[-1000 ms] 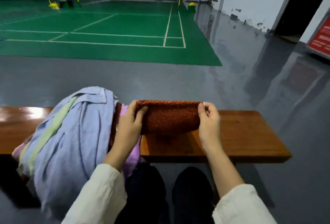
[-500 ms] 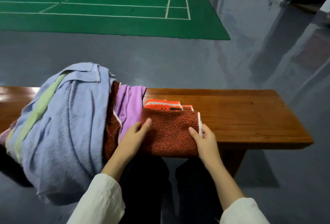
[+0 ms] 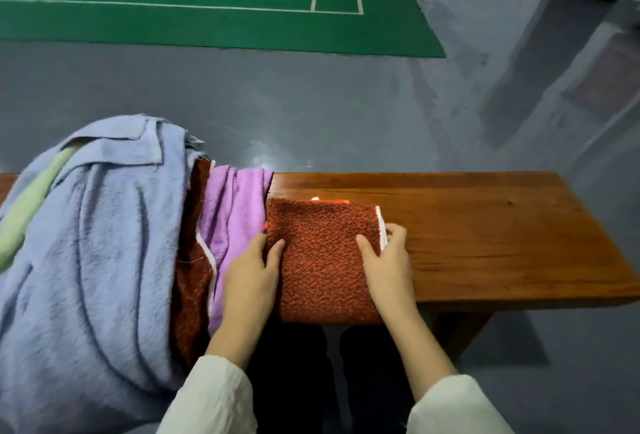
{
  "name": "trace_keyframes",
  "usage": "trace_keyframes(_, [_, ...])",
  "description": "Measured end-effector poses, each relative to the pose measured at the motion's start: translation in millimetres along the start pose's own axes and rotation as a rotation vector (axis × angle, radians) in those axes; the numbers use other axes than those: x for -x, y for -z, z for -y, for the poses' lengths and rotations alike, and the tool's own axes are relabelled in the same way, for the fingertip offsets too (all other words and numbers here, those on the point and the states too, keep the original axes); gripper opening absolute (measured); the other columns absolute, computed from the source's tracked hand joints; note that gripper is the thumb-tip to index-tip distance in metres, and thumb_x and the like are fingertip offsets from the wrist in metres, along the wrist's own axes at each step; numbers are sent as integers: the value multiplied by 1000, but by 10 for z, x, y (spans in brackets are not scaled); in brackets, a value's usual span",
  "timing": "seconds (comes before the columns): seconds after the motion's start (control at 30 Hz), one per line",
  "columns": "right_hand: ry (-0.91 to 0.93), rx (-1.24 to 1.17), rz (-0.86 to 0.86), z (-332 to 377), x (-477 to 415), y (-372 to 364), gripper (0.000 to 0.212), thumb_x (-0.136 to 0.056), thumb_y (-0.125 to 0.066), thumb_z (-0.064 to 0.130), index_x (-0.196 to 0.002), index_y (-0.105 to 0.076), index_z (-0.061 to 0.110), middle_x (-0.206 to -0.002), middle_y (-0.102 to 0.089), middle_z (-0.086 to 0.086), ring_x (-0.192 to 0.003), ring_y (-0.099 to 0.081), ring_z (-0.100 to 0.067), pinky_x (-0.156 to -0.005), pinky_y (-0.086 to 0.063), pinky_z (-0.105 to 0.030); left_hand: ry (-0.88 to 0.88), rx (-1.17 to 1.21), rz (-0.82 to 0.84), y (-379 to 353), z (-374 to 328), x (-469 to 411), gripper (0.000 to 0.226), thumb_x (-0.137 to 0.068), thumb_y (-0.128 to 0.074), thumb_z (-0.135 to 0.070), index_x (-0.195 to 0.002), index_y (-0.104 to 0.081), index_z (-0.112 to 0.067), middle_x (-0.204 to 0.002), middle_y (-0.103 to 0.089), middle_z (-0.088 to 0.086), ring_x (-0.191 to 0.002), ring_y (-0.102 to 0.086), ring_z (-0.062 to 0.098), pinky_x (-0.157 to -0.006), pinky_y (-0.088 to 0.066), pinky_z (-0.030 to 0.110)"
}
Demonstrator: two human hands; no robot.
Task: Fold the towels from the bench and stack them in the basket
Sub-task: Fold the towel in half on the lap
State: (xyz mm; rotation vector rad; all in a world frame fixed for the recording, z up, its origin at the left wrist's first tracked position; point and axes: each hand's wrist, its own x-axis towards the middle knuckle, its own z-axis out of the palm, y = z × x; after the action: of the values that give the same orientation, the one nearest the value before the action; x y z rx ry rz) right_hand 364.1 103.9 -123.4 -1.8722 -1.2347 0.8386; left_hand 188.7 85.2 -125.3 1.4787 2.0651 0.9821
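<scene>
A folded rust-red towel (image 3: 322, 253) lies flat on the wooden bench (image 3: 502, 236), its near edge hanging slightly over the front. My left hand (image 3: 251, 274) holds its left edge, thumb on top. My right hand (image 3: 389, 260) pinches the right edge, thumb on top and fingers curled round the white-trimmed side. To the left is a heap of unfolded towels: a large blue towel (image 3: 97, 260), a green one (image 3: 24, 219) under it, a purple towel (image 3: 232, 212) and another rust-red one (image 3: 190, 288). No basket is in view.
The bench's right half is bare wood. Beyond it lies grey floor (image 3: 346, 104), then a green court mat (image 3: 207, 18) with white lines. My dark trouser legs (image 3: 304, 364) show below the bench's front edge.
A second ago both hands held the rust-red towel up above the bench. It has since been folded down and laid flat, and the hands have slid to its two sides.
</scene>
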Motion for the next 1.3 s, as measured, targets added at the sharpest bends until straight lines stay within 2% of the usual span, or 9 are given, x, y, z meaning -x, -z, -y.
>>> trace_keyframes(0.17, [-41,497,-106,95,80,47,87,-79,-64,58,-137,-32,1,-135,-44,-17,-125,-41,-33,-101,-34,-38,69,-197,59,-15,-89,-80,38,-92,-58,-36,-115,-51,-7,-107,-65,21,-101,-61,37,-80,-44,41])
trace_keyframes(0.27, [-145,565,24,167,53,129,74,-80,-61,62,-121,-46,2,-125,-56,-18,-117,-53,-36,-90,-43,-38,32,-429,48,-1,-180,-55,49,-89,-60,-43,-114,-48,-3,-113,-56,22,-107,-54,39,-83,-42,43])
trace_keyframes(0.4, [-208,420,199,142,-40,156,53,-77,-67,59,-99,-64,11,-109,-67,-13,-104,-61,-34,-75,-43,-33,83,-450,153,-12,-247,-84,51,-86,-65,-41,-109,-50,2,-111,-60,26,-106,-56,41,-82,-41,41])
trace_keyframes(0.6, [-3,-45,176,-54,-24,259,13,-85,-69,29,-80,-60,21,-83,-66,5,-84,-63,-20,-72,-42,-29,155,-16,358,-2,-234,-88,42,-84,-68,-36,-116,-62,-11,-113,-68,11,-104,-64,25,-89,-49,35])
trace_keyframes(0.7, [79,-224,129,-120,29,330,7,-89,-65,17,-85,-59,19,-83,-64,3,-79,-59,-15,-75,-46,-32,255,177,344,12,-251,-45,59,-77,-64,-55,-116,-59,-10,-111,-68,8,-104,-63,23,-94,-48,37])
trace_keyframes(0.83, [175,-495,47,-41,189,572,10,-92,-59,8,-88,-57,16,-82,-59,5,-71,-54,3,-68,-43,-11,505,504,475,120,-359,60,47,-80,-70,-45,-100,-69,-3,-96,-73,13,-81,-68,24,-81,-55,34])
trace_keyframes(0.97, [265,-540,-12,-2,347,863,14,-93,-57,7,-89,-56,21,-83,-59,9,-70,-53,10,-70,-42,-10,640,822,758,176,-623,303,24,-89,-58,-34,-90,-68,-12,-77,-74,8,-62,-70,18,-64,-56,27])
trace_keyframes(1.1, [323,-515,-101,-79,570,1246,7,-93,-57,7,-96,-56,14,-84,-58,10,-70,-52,13,-71,-41,-8,484,887,706,117,-938,613,19,-90,-57,-28,-100,-65,-15,-80,-73,5,-66,-69,17,-72,-53,28])
trace_keyframes(1.3, [310,-357,-319,-398,892,1896,10,-94,-58,22,-89,-54,29,-77,-59,15,-72,-52,6,-75,-43,-21,-126,686,527,-66,-1414,941,24,-92,-60,-27,-108,-64,-10,-102,-69,0,-90,-62,8,-83,-47,23])
